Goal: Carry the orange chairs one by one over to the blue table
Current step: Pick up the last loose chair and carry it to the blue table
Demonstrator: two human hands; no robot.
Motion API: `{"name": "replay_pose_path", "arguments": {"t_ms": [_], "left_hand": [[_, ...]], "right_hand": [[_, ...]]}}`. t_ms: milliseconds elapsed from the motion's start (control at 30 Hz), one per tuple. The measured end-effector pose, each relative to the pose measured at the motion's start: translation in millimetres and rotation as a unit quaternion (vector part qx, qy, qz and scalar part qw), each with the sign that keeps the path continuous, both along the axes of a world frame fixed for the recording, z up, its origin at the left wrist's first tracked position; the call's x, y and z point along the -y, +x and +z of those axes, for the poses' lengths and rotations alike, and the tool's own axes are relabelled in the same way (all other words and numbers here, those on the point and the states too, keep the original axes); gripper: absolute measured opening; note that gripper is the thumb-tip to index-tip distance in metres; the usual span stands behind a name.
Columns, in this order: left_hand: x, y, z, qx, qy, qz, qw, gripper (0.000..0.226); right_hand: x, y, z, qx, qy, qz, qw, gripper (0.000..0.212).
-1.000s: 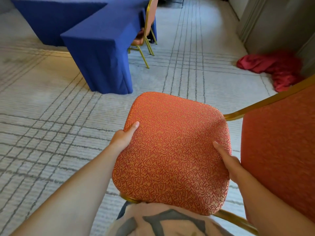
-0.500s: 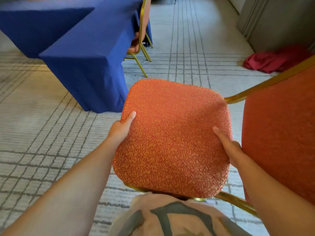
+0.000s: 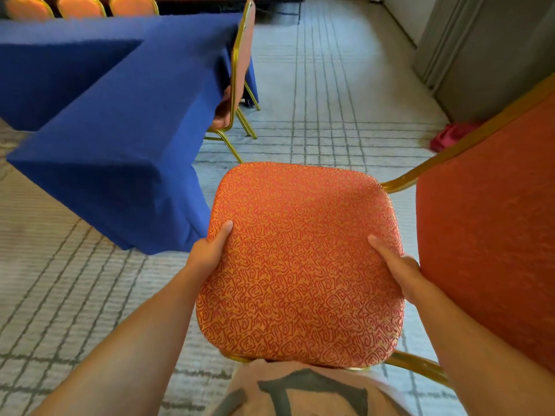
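Observation:
I hold an orange chair point(image 3: 300, 265) with a gold frame in front of me, its patterned seat facing up and its backrest at the right edge of view. My left hand point(image 3: 210, 250) grips the seat's left edge, thumb on top. My right hand point(image 3: 396, 265) grips the seat's right edge the same way. The blue table point(image 3: 120, 115), draped in blue cloth to the floor, stands ahead on the left, its near corner just beyond the seat. Another orange chair point(image 3: 240, 70) is tucked against the table's right side.
Three orange chair backs point(image 3: 81, 6) line the far side of the table at top left. A red cloth point(image 3: 447, 136) lies on the carpet by the grey wall point(image 3: 480, 55) at right. Pale carpet with grey grid lines covers the floor.
The table and the tucked chair have come closer and lower in view as I walk forward with the chair. Both hands keep the same grip on the seat.

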State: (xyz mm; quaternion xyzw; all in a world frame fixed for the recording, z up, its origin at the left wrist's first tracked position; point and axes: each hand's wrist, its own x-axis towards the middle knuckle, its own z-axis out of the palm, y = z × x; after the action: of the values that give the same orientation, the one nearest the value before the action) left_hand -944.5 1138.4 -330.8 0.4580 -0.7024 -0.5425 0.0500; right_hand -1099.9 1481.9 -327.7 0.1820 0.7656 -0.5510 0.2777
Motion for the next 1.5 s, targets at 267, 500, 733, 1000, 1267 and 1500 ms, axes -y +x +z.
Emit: {"name": "replay_pose_path", "arguments": {"t_ms": [267, 500, 733, 1000, 1267, 1500], "left_hand": [[62, -110, 5, 0.050, -0.012, 0.017, 0.999, 0.093], [138, -198, -14, 0.085, -0.025, -0.004, 0.996, 0.088], [251, -315, -18, 0.088, -0.054, -0.017, 0.994, 0.103], [363, -449, 0, 0.056, -0.078, -0.038, 0.995, 0.080], [424, -542, -46, 0.069, -0.054, -0.033, 0.996, 0.082], [465, -616, -100, 0.091, -0.085, -0.001, 0.992, 0.057]], "right_hand": [[74, -133, -3, 0.024, -0.004, 0.032, 0.999, 0.087], [146, -219, -21, 0.044, 0.007, 0.028, 0.999, 0.083], [248, -314, -33, 0.037, -0.004, -0.019, 0.999, 0.086], [359, -422, -20, 0.010, -0.035, -0.088, 0.995, 0.067], [424, -508, -60, 0.040, -0.042, -0.148, 0.987, 0.045], [477, -586, -113, 0.074, -0.038, -0.148, 0.986, 0.037]]}}
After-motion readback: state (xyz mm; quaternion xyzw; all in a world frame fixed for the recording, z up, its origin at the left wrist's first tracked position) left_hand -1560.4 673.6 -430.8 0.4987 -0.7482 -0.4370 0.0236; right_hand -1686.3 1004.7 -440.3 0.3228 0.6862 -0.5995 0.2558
